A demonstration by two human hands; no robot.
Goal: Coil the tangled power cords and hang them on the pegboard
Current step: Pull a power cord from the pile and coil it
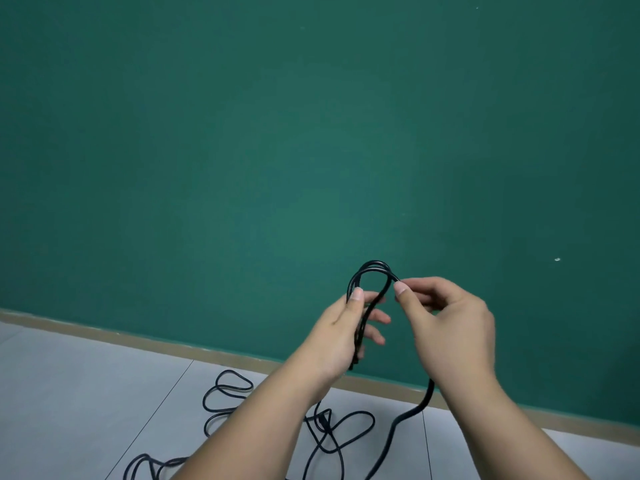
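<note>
1. Nearest, the uncoiled part of the black power cord (322, 434) lies in overlapping loops on the grey floor (86, 393), below the forearms. If it is drawn up fast, the crossed loops near the middle could cinch into a knot.
2. A trailing strand (427, 396) drops from the right hand to the floor on the right. Tension in it could tug the gathered turns loose.
3. The left hand (341, 336) holds the coil (372, 271), thumb pressing the turns against partly spread fingers. With so light a hold, turns may slide off or spring apart.
4. The right hand (450, 323) pinches the cord between thumb and forefinger just right of the coil's top. Laying a turn without rolling the cord could build up twist.
5. Farthest is a plain green wall (311, 133). No pegboard shows, so where to hang the coil cannot be judged.
</note>
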